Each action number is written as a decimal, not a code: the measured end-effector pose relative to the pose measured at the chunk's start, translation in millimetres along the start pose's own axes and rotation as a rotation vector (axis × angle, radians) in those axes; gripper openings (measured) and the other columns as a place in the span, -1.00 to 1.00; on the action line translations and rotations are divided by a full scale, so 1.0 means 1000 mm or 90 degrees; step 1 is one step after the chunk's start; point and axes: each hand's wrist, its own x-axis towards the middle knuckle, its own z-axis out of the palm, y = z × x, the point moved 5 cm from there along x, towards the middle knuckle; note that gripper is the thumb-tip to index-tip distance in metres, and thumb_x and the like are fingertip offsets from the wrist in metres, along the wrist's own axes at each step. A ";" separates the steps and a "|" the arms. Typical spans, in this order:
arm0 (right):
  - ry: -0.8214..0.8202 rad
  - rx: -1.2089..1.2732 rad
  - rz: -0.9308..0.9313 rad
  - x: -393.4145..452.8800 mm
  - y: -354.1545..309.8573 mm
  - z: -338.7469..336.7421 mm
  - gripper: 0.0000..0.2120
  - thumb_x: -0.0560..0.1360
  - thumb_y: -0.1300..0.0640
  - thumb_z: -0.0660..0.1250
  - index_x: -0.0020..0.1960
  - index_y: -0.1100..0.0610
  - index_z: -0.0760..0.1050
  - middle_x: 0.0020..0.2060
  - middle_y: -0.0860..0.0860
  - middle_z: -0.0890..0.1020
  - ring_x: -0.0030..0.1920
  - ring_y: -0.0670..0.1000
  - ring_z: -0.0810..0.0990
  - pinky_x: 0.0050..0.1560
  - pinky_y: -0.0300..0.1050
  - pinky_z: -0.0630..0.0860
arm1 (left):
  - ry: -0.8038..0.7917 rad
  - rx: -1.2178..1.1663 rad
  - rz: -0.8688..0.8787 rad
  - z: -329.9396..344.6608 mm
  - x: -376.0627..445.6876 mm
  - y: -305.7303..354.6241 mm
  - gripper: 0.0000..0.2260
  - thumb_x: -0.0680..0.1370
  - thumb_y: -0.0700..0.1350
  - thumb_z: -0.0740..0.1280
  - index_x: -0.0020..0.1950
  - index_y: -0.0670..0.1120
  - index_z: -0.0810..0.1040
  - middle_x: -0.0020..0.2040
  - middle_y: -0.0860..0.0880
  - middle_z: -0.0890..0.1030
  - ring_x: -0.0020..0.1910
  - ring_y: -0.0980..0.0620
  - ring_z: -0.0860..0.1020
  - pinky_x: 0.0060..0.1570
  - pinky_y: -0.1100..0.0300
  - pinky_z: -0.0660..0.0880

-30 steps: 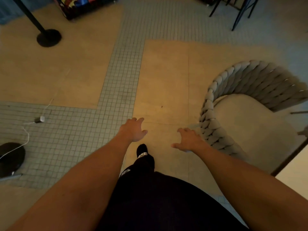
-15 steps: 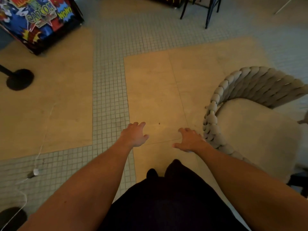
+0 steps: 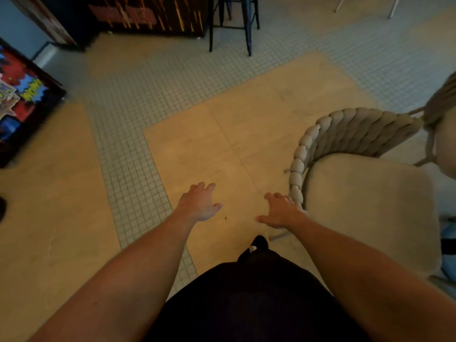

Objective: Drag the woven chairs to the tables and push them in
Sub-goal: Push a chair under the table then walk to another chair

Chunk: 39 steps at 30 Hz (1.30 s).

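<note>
Neither grip holds anything: the left hand (image 3: pixel 198 203) hangs out over the floor with its fingers spread and loose, and the right hand (image 3: pixel 281 210) is spread the same way, palm down, its outer edge just beside the lower end of the woven chair's (image 3: pixel 357 178) braided arm. Whether the fingers actually touch the braid I cannot tell from here.

The woven chair stands to the person's right, its thick beige rope back curving round a pale padded seat, with the seat facing toward the lower right. One thin metal leg tip shows on the floor below the right hand. A second woven chair (image 3: pixel 441 119) peeks in at the right edge, just beyond the first one's back, mostly cut off.

The floor (image 3: pixel 222 149) is tan slabs bordered by strips of small grey mosaic tile. The person's dark clothing fills the bottom centre, and a black shoe (image 3: pixel 257 243) points forward between the two forearms. Farther off, a black metal stool (image 3: pixel 233 23) stands on the tiles, next to a dark cabinet with orange and yellow streaks (image 3: pixel 148 13). At the left edge sits a comic-style printed panel (image 3: pixel 19 99) in red, blue and yellow.
</note>
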 end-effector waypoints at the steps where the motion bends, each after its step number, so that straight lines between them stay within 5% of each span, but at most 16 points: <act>1: 0.003 0.008 0.006 0.005 0.004 -0.007 -0.16 0.50 -0.40 0.30 0.60 0.01 0.15 0.53 0.09 0.30 0.51 0.24 0.28 0.43 0.26 0.33 | -0.004 0.012 0.008 -0.010 0.009 0.007 -0.30 0.64 0.23 0.23 0.66 0.05 -0.01 0.65 -0.09 0.02 0.60 -0.17 0.05 0.49 -0.19 0.23; 14: 0.063 0.186 0.171 0.024 0.088 -0.059 -0.19 0.47 -0.38 0.35 0.57 -0.04 0.22 0.49 0.05 0.37 0.48 0.22 0.33 0.42 0.29 0.31 | -0.019 0.184 0.187 -0.096 0.122 0.129 -0.27 0.62 0.27 0.24 0.66 0.03 0.01 0.65 -0.07 0.02 0.61 -0.13 0.04 0.47 -0.14 0.27; 22: 0.088 0.342 0.334 0.032 0.130 -0.070 -0.23 0.46 -0.38 0.33 0.50 0.02 0.29 0.41 0.10 0.42 0.41 0.22 0.38 0.37 0.25 0.35 | -0.057 0.354 0.391 -0.137 0.193 0.225 -0.22 0.58 0.30 0.27 0.66 0.06 0.00 0.66 -0.10 0.01 0.61 -0.16 0.03 0.50 -0.14 0.19; 33: 0.122 0.585 0.559 0.045 0.122 -0.063 -0.10 0.41 -0.49 0.31 0.55 0.02 0.24 0.48 0.09 0.37 0.45 0.22 0.33 0.41 0.26 0.33 | -0.053 0.623 0.767 -0.153 0.235 0.334 -0.15 0.49 0.38 0.33 0.64 0.02 0.10 0.62 -0.17 0.08 0.60 -0.16 0.02 0.54 -0.13 0.07; 39: 0.114 0.690 0.671 0.055 0.099 -0.037 -0.09 0.44 -0.48 0.30 0.59 0.01 0.17 0.51 0.10 0.34 0.50 0.22 0.28 0.47 0.28 0.25 | -0.083 0.821 0.804 -0.132 0.250 0.359 -0.12 0.45 0.42 0.33 0.63 0.08 0.10 0.59 -0.13 0.19 0.57 -0.19 0.11 0.52 -0.26 0.03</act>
